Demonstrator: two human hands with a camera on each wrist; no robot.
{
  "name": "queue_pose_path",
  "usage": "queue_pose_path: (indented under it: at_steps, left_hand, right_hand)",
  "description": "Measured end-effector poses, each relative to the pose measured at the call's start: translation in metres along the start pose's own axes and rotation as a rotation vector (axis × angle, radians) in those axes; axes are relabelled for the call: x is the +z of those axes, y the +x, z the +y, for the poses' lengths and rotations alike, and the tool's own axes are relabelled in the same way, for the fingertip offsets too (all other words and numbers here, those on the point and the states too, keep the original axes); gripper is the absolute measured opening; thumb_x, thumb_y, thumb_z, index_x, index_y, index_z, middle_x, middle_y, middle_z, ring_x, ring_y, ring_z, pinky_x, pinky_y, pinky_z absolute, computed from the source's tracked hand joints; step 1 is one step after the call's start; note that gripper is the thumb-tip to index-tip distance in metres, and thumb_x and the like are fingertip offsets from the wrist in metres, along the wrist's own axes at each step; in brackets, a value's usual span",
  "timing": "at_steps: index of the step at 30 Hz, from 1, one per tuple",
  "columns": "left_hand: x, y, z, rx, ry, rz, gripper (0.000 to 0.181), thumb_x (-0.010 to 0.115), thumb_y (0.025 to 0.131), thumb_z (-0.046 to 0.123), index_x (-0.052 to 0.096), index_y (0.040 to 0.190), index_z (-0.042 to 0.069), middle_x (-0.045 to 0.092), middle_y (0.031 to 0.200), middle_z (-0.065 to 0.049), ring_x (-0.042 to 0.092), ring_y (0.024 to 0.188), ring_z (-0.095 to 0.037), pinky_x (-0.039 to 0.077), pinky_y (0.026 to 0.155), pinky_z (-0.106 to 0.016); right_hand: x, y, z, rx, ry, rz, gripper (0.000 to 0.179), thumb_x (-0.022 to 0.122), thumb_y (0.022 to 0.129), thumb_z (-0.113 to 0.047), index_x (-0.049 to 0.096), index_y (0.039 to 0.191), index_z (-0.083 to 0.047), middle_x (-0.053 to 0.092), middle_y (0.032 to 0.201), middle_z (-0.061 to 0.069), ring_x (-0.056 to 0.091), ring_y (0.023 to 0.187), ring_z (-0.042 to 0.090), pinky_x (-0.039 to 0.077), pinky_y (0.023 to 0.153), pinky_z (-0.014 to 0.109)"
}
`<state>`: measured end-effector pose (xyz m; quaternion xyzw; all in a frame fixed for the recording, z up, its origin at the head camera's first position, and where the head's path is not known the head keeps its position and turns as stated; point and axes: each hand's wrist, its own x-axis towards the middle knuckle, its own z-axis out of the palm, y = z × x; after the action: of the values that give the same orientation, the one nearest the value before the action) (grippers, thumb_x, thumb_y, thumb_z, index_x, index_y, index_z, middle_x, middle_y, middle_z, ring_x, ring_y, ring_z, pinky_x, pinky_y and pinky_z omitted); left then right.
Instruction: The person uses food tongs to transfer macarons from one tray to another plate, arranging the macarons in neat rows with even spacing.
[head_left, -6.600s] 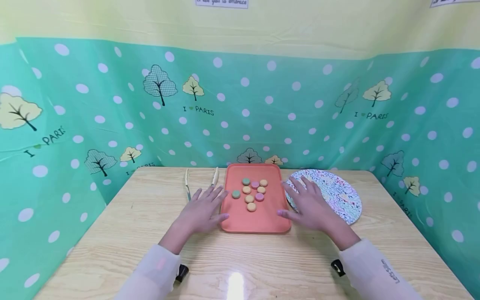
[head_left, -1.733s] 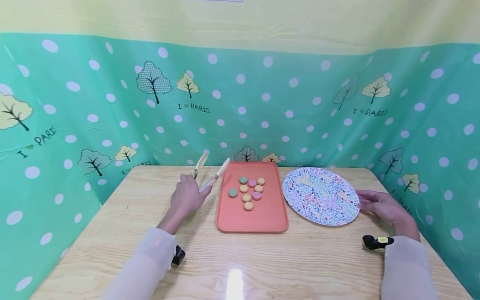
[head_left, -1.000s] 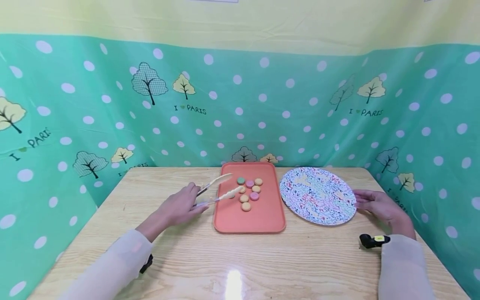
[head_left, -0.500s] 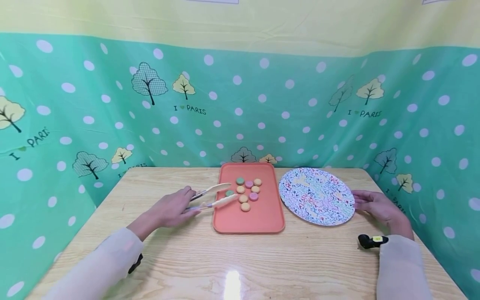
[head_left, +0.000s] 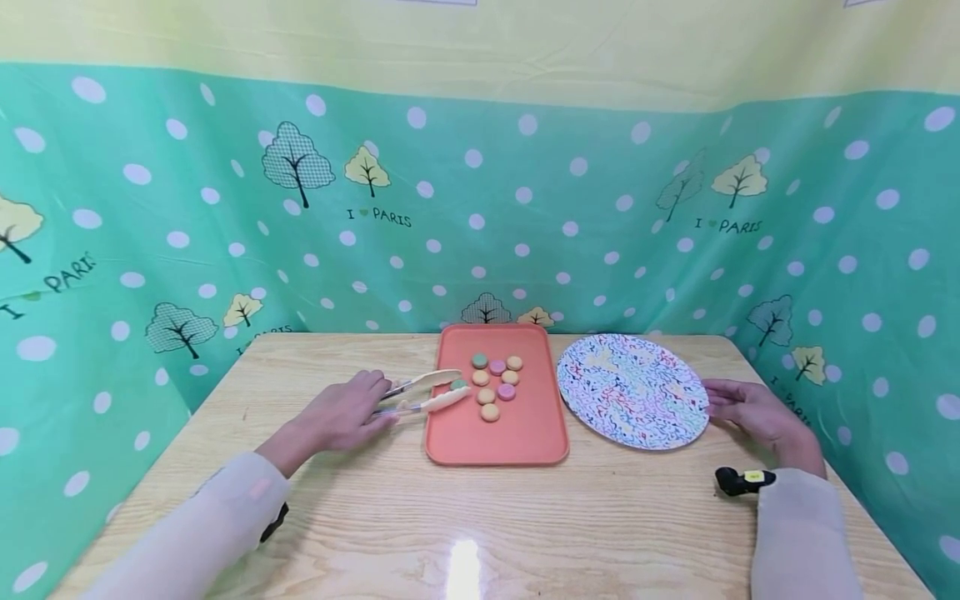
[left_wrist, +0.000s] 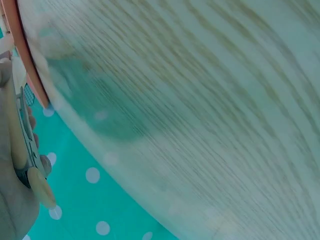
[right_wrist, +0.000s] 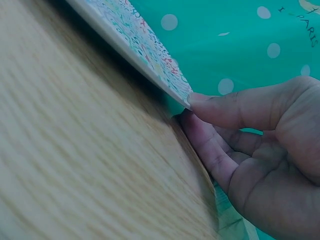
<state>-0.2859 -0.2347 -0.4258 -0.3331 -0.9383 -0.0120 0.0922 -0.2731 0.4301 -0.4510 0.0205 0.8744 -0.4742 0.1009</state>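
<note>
My left hand (head_left: pixel 347 414) grips a pair of tongs (head_left: pixel 442 401) with metal arms and cream tips. The tips reach over the left side of a coral tray (head_left: pixel 495 448), one on each side of a green macaron (head_left: pixel 458 385); whether they touch it I cannot tell. Several other macarons, tan, pink and green, lie on the tray. In the left wrist view the hand holds the tongs (left_wrist: pixel 22 125) at the left edge. My right hand (head_left: pixel 765 419) pinches the right rim of a round, colourfully speckled plate (head_left: pixel 633 392); the right wrist view shows the thumb on the rim (right_wrist: pixel 165 89).
The pale wooden table (head_left: pixel 525 533) carries the tray in the middle and the plate to its right. A green dotted curtain (head_left: pixel 525 208) hangs behind and along both sides. A black wrist device (head_left: pixel 742 482) sits at the right sleeve.
The left hand has taken hold of the tongs and swung their tips right, over the tray, around the green macaron. The right hand has moved to the plate's right rim and stays there.
</note>
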Motion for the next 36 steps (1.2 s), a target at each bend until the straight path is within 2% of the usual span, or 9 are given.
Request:
queue_pose_path:
  at_steps: [4,7,10,17,21,25,29,34,36]
  left_hand:
    - [-0.0018,0.0015,0.0023,0.019,0.033,0.019,0.044,0.059,0.101,0.045,0.060,0.116,0.004,0.053,0.101,-0.005,0.051,0.089,-0.022,0.050,0.068,-0.041]
    - [-0.0025,0.0019,0.0029,0.029,0.046,0.026,0.042,0.061,0.100,0.042,0.061,0.114,0.003,0.053,0.100,-0.005,0.051,0.088,-0.022,0.050,0.068,-0.041]
    - [-0.0029,0.0027,0.0027,0.037,0.049,0.023,0.041,0.062,0.100,0.040,0.061,0.114,0.001,0.053,0.101,-0.006,0.050,0.088,-0.023,0.050,0.069,-0.041]
    - [-0.0028,0.0062,0.0017,0.043,0.069,0.004,0.041,0.061,0.100,0.041,0.061,0.114,0.003,0.051,0.100,-0.005,0.049,0.087,-0.022,0.049,0.070,-0.040]
    - [-0.0032,0.0063,0.0020,0.043,0.058,0.002,0.040,0.061,0.100,0.041,0.061,0.113,0.003,0.051,0.099,-0.004,0.048,0.086,-0.021,0.049,0.069,-0.040]
    - [-0.0046,0.0056,0.0025,0.050,0.048,0.011,0.037,0.062,0.101,0.038,0.062,0.112,0.004,0.050,0.096,-0.003,0.047,0.084,-0.020,0.048,0.067,-0.040]
    - [-0.0054,0.0052,0.0026,0.043,0.039,0.001,0.039,0.062,0.100,0.041,0.061,0.112,0.004,0.050,0.098,-0.003,0.047,0.084,-0.020,0.049,0.067,-0.040]
    - [-0.0087,0.0042,0.0029,0.029,0.019,-0.030,0.046,0.062,0.099,0.046,0.061,0.116,0.003,0.050,0.100,-0.003,0.047,0.085,-0.019,0.049,0.069,-0.040]
    - [-0.0104,0.0033,0.0025,0.025,0.008,-0.039,0.047,0.063,0.099,0.046,0.061,0.117,0.003,0.050,0.101,-0.003,0.047,0.085,-0.018,0.049,0.069,-0.040]
  right_hand:
    - [0.0006,0.0002,0.0002,0.002,-0.001,0.003,0.064,0.066,0.100,-0.013,0.036,0.154,0.006,0.046,0.151,0.028,0.056,0.130,0.027,0.053,0.090,0.020]
    - [0.0010,0.0004,0.0000,0.006,0.000,0.003,0.064,0.065,0.100,-0.012,0.036,0.154,0.006,0.046,0.151,0.028,0.054,0.132,0.030,0.053,0.090,0.021]
    - [0.0009,0.0000,-0.0003,0.010,0.003,0.003,0.065,0.066,0.100,-0.012,0.036,0.155,0.006,0.046,0.151,0.027,0.056,0.130,0.027,0.053,0.090,0.021]
    - [0.0000,-0.0009,-0.0015,0.005,0.019,0.000,0.065,0.066,0.100,-0.012,0.036,0.154,0.007,0.047,0.150,0.029,0.059,0.115,0.006,0.052,0.087,0.017]
    - [-0.0003,-0.0003,-0.0023,0.008,-0.001,0.003,0.065,0.067,0.100,-0.014,0.037,0.154,0.006,0.047,0.150,0.028,0.058,0.120,0.013,0.050,0.086,0.015]
    - [-0.0005,0.0002,-0.0020,0.007,-0.012,0.007,0.067,0.068,0.099,-0.016,0.038,0.154,0.006,0.047,0.150,0.027,0.056,0.129,0.026,0.052,0.090,0.021]
    - [-0.0007,0.0008,-0.0008,0.009,-0.015,0.009,0.067,0.069,0.099,-0.016,0.038,0.154,0.005,0.048,0.151,0.026,0.056,0.129,0.025,0.052,0.096,0.028]
    - [-0.0001,0.0014,-0.0004,0.018,-0.019,0.009,0.066,0.068,0.100,-0.017,0.037,0.155,0.004,0.047,0.152,0.025,0.053,0.133,0.030,0.046,0.106,0.043]
    - [0.0000,0.0018,-0.0003,0.017,-0.024,0.008,0.066,0.068,0.100,-0.018,0.037,0.155,0.004,0.047,0.152,0.026,0.051,0.134,0.033,0.046,0.106,0.043]
